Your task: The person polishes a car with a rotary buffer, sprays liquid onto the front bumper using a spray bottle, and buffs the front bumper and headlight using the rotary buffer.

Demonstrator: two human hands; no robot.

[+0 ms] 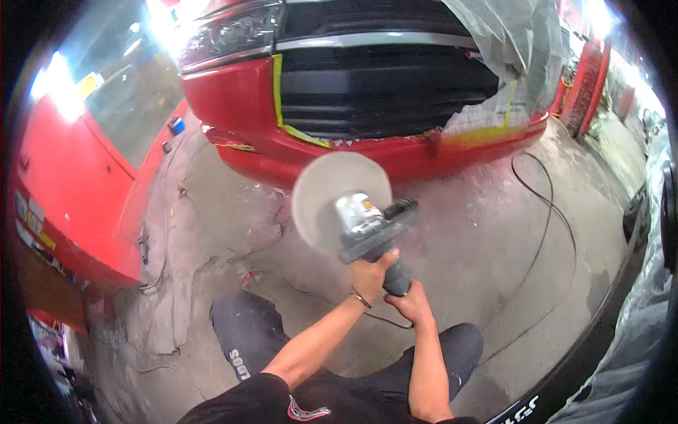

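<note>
This is a car-body workshop: taped red bumper, disc power tool, cable toward the concrete floor's right edge.

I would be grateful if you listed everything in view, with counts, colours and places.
Power tool: one, black and silver with pale disc, centre
Bumper: one, red, upper centre
Grille: one, black, above bumper
Headlight: one, clear, upper left
Tape: several strips, yellow-green, beside grille
Plastic sheets: two, translucent, right side
Post: one, red, upper right
Panelled structure: one, red, left
Cables: several, dark, floor
Small object: one, blue, floor left
Trousers: one pair, dark, below
Left hand: one, bare, on tool
Right hand: one, bare, handle end
</note>
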